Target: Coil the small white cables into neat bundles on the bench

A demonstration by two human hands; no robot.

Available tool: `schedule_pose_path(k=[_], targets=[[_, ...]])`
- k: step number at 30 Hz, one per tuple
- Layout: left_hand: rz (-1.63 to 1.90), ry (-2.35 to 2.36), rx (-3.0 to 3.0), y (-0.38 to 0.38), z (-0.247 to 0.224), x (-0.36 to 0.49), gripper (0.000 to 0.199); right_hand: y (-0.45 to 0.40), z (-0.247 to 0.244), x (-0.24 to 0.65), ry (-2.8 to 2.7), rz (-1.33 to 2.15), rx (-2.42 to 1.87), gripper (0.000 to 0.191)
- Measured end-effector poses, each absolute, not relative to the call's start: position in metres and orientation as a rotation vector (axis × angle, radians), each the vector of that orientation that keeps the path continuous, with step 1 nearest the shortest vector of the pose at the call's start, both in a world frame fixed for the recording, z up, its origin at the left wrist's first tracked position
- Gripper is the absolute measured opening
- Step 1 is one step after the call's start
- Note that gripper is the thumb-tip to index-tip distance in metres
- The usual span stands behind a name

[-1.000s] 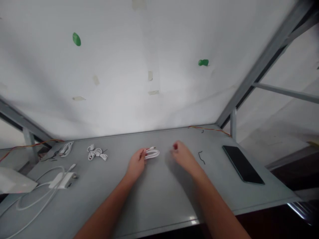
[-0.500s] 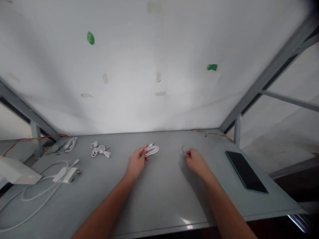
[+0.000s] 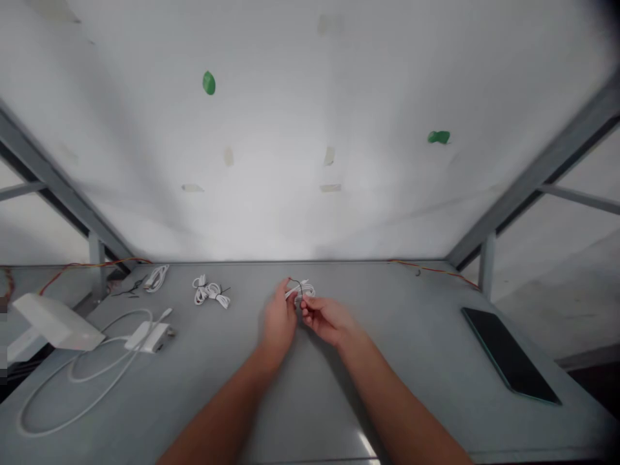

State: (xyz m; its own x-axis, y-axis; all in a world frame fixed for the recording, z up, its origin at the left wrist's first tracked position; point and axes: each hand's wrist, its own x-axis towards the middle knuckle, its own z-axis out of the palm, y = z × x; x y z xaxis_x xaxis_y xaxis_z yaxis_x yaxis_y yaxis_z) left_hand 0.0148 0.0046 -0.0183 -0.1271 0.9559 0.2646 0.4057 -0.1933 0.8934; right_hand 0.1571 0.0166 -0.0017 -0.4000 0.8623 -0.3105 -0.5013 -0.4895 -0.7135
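My left hand [image 3: 279, 318] is closed on a coiled white cable [image 3: 307, 288] above the middle of the grey table. A thin black twist tie [image 3: 297, 281] arches over the front of the coil. My right hand [image 3: 327, 318] pinches the lower end of that tie, its fingertips close against the cable. The tie's upper end is by the left fingertips. Part of the coil is hidden behind the fingers of both hands.
Left on the table [image 3: 213, 374] lie tied white cables [image 3: 211, 292], another coiled cable [image 3: 157, 278], dark ties [image 3: 130, 289], a white charger [image 3: 148, 336] with a looped cord, and a white box [image 3: 58, 321]. A black phone [image 3: 508, 355] lies at right.
My right hand has moved left, bringing the tie from the open table to the coiled cable. My left hand still holds the coil. The camera view has shifted a little.
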Motion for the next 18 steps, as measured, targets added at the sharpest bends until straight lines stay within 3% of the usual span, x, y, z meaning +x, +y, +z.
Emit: schedule_pose_path(k=[9,18], targets=[[1.234,1.435,1.883,0.001,-0.011,0.010,0.037,0.015,-0.015,0.147,-0.488,1.964,-0.935,0.019],[1.347,1.486,1.699,-0.001,-0.001,0.010,0.033,0.008,-0.012,0.144,-0.627,1.825,-0.952,0.027]])
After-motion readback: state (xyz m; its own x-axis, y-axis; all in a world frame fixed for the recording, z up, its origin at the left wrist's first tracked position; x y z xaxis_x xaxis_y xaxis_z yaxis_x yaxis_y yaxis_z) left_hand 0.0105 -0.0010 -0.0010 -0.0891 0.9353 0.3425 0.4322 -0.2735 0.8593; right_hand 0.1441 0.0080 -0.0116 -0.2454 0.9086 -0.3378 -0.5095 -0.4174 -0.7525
